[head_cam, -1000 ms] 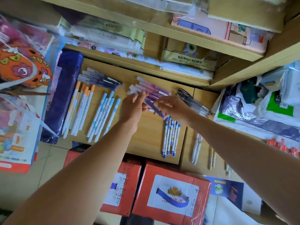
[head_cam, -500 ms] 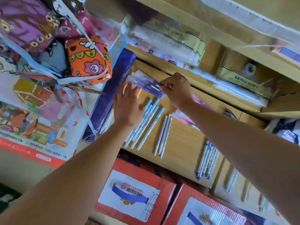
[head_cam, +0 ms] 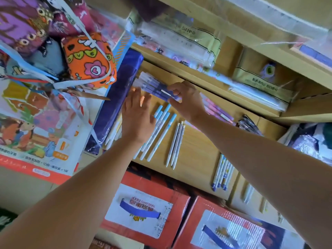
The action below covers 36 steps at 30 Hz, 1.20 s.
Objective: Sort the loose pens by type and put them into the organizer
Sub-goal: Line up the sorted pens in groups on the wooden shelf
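Pinching purple pens [head_cam: 154, 85], right hand [head_cam: 188, 103]; left hand [head_cam: 138, 118] flat

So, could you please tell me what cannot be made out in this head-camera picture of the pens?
Head view, all four:
White pens: mostly covered by the left hand; cap colour unclear.
Pink pens: the right forearm covers them; no count possible.
Purple pens: motion blur; how many the right hand pinches is unclear.
Pale pens at lower right: too small and blurred to type.
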### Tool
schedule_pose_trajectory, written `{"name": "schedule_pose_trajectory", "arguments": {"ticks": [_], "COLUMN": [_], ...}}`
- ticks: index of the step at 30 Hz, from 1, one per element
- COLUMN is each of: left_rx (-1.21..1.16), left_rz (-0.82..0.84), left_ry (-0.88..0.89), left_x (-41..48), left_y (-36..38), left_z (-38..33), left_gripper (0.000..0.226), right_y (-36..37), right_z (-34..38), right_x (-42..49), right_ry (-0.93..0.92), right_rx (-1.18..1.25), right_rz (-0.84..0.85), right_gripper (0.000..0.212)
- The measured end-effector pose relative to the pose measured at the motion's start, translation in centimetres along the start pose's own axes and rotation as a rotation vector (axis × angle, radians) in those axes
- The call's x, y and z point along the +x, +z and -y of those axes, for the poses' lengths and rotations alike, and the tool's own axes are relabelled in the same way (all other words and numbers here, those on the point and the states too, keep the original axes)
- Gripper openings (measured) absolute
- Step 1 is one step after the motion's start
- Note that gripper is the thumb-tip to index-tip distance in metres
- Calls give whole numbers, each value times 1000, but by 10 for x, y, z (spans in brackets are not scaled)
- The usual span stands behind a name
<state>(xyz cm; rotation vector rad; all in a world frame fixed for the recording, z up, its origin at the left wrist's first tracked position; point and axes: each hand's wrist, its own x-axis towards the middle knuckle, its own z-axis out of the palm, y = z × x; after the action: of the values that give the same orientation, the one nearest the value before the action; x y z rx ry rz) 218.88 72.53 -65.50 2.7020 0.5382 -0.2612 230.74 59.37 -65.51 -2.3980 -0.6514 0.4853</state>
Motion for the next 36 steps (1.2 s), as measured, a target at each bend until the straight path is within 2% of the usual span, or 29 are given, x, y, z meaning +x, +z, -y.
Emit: {"name": "schedule_pose_trajectory", "arguments": {"ticks": [3, 6, 11, 16, 19, 22, 25, 30, 36], "left_rx": [7, -6, -146, -120, -120, -112, -93, 65, 185], "left_rz": [-73, -13, 92, 111, 200, 301, 379, 470, 370], "left_ry": [73, 145, 259, 373, 476, 543, 602, 490, 306], "left_x": [-1, -5, -34, -83, -117, -156, -192, -225, -236], "left_y": [-3, -6, 14, 46, 77, 114, 151, 207, 238], "left_z": [-31, -76, -159, -263, -328, -392, -450, -507, -522], "left_gripper": [40, 24, 12, 15, 24, 17, 19, 20, 32], "right_y": [-19, -43, -91, -143, -173, -201, -220, -234, -236], "right_z": [-9, -26, -77, -151, -202, -255, -308, -376, -413], "right_x": [-27, -64, -143, -242, -310, -379, -444, -510, -514], "right_ry": [21, 63, 174, 335, 429, 543, 657, 708, 643], "right_rx": [79, 131, 137, 169, 187, 169, 133, 164, 159], "right_rz": [44, 46, -44, -137, -176, -211, -217, -132, -126], "right_gripper": [22, 16, 16, 16, 22, 16, 15, 15, 20]}}
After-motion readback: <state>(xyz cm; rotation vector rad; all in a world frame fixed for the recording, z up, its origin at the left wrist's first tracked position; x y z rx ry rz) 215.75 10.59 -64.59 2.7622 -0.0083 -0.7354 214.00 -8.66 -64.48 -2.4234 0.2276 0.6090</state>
